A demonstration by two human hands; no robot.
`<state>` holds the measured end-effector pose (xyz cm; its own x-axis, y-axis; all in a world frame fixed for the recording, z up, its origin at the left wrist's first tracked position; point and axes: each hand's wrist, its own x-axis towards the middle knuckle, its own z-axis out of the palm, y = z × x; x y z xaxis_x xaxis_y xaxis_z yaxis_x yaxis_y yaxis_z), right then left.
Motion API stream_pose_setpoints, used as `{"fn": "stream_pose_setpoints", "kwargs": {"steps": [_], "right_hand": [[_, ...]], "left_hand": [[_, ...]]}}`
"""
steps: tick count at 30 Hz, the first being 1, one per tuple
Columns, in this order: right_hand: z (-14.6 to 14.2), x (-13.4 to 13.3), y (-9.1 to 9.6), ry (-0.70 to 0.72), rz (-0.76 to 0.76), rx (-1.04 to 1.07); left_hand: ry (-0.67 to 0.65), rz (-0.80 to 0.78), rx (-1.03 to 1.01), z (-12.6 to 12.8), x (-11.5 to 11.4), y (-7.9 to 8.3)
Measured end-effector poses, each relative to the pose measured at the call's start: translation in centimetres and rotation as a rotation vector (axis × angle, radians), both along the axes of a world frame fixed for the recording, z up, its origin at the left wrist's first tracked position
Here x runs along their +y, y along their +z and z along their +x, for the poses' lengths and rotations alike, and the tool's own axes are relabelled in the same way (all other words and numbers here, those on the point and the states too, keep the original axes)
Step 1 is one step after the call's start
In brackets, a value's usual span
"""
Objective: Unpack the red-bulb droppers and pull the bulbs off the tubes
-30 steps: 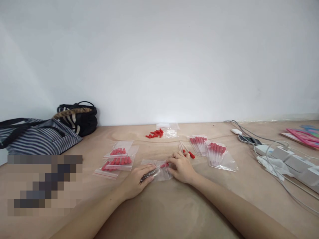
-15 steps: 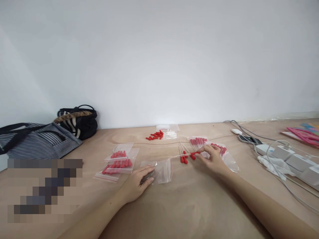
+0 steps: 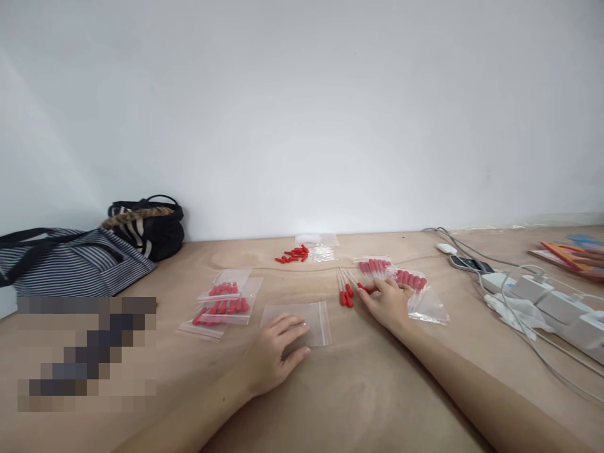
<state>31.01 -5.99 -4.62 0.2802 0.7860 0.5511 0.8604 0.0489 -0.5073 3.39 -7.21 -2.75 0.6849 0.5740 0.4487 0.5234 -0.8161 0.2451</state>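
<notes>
My left hand (image 3: 278,352) lies over a clear zip bag (image 3: 316,321), fingers stretched out and apart, covering its left part. No contents show in the visible part of this bag. My right hand (image 3: 387,303) has its thumb and fingertips closed at the red bulb of a dropper (image 3: 362,287), whose thin clear stem points away to the left. Beside it on the table are a few more red-bulbed droppers (image 3: 346,298). Just behind the right hand are filled zip bags of droppers (image 3: 411,280), partly hidden by it.
More bagged droppers (image 3: 229,306) lie at left. Loose red bulbs (image 3: 293,254) and clear stems (image 3: 323,253) sit near the wall. A power strip (image 3: 552,302) with cables and a dark device (image 3: 470,264) is at right. Striped bag (image 3: 75,264) and black bag (image 3: 160,233) stand left; another person's hand (image 3: 592,259) shows far right.
My left hand has loosened and spread over the zip bag, which now lies flatter. The dropper held crosswise by my right hand has swung to lie alongside the others, bulb toward me.
</notes>
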Motion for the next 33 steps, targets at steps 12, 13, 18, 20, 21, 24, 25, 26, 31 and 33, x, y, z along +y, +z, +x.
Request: {"fn": "stream_pose_setpoints", "kwargs": {"steps": [12, 13, 18, 20, 21, 24, 25, 26, 31, 33], "right_hand": [[-1.8, -1.3, 0.6, 0.292, 0.102, -0.315], [-2.2, -1.5, 0.8, 0.403, 0.101, -0.352], [-4.2, -1.7, 0.8, 0.637, 0.075, -0.449], [-4.6, -1.6, 0.6, 0.684, 0.061, -0.452], [-4.7, -1.6, 0.5, 0.708, 0.052, -0.452], [-4.8, -1.8, 0.5, 0.73, 0.031, -0.442], [-4.8, -1.9, 0.5, 0.721, 0.031, -0.433], [-4.8, -2.0, 0.6, 0.709, 0.037, -0.421], [-4.8, -2.3, 0.7, 0.634, 0.084, -0.367], [-4.7, -2.4, 0.7, 0.629, 0.088, -0.359]], "left_hand": [[-0.128, -0.178, 0.19, 1.0, 2.0, 1.2], [-0.13, -0.165, 0.182, 0.8, 2.2, 1.2], [-0.054, -0.169, 0.112, 1.0, 1.1, 1.6], [-0.056, -0.168, 0.164, 1.4, 0.4, 1.7], [-0.057, -0.15, 0.187, 1.5, 0.2, 1.7], [-0.053, -0.044, 0.197, 1.9, 0.3, 1.6], [-0.055, 0.003, 0.2, 1.9, 0.5, 1.5], [-0.056, 0.056, 0.215, 1.9, 0.7, 1.4], [0.085, 0.279, 0.389, 0.6, 2.4, 0.9], [0.219, 0.291, 0.401, -0.6, 3.5, 0.9]]}}
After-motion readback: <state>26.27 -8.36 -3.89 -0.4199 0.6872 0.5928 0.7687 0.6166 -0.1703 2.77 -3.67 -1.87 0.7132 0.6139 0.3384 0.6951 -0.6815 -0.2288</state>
